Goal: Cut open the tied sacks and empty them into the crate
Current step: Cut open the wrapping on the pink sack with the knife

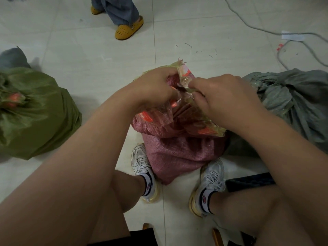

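A pink woven sack (pixel 177 153) stands on the floor between my feet, its neck bunched and wrapped in clear tape with orange print (pixel 184 75). My left hand (pixel 156 86) grips the bunched neck from the left. My right hand (pixel 223 96) pinches the taped part from the right, fingers curled. A small dark thing shows between the two hands; I cannot tell what it is. A green tied sack (pixel 35 110) lies at the left. A grey tied sack (pixel 292 100) lies at the right. No crate is in view.
Another person's legs in yellow clogs (pixel 128 28) stand at the top. A grey cable (pixel 284 34) loops over the white tiled floor at upper right. Small scraps (pixel 188 45) lie beyond the pink sack. A dark flat object (pixel 248 182) lies by my right shoe.
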`<state>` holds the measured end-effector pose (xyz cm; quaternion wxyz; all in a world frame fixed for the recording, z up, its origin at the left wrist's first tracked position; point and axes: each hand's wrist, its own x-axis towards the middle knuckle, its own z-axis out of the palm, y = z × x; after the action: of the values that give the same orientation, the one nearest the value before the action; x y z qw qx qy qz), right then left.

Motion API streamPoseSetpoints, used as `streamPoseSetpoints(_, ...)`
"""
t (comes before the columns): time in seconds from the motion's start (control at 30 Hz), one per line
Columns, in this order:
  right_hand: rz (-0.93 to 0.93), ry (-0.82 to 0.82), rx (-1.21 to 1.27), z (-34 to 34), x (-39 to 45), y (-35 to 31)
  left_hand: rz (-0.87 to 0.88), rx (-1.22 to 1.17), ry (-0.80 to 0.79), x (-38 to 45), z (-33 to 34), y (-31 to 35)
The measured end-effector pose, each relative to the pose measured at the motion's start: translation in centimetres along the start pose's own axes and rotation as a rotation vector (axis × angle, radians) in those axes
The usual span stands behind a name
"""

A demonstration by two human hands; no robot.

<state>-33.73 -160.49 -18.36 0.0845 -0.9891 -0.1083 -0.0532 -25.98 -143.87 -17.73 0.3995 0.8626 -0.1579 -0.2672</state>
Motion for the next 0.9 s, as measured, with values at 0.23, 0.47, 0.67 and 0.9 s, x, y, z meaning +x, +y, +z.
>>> streamPoseSetpoints(0.23, -0.019, 0.02, -0.009, -0.3, -0.2, 0.2, -0.033, 0.02, 0.009, 0.1, -0.3, -0.4)
streamPoseSetpoints(0.47, 0.025, -0.058, -0.029, 0.2, -0.1, -0.6, -0.045, -0.015, -0.014, 0.1, -0.1, -0.1)
streamPoseSetpoints(0.67, -0.01, -0.017, -0.075, -0.5, -0.3, -0.8, -0.068, 0.004, 0.001, 0.2, -0.4, -0.3)
streamPoseSetpoints(0.9, 0.069, -0.087, -0.106, -0.3, -0.2, -1.6, -0.077, -0.042, -0.047, 0.1, -0.4, -0.1)
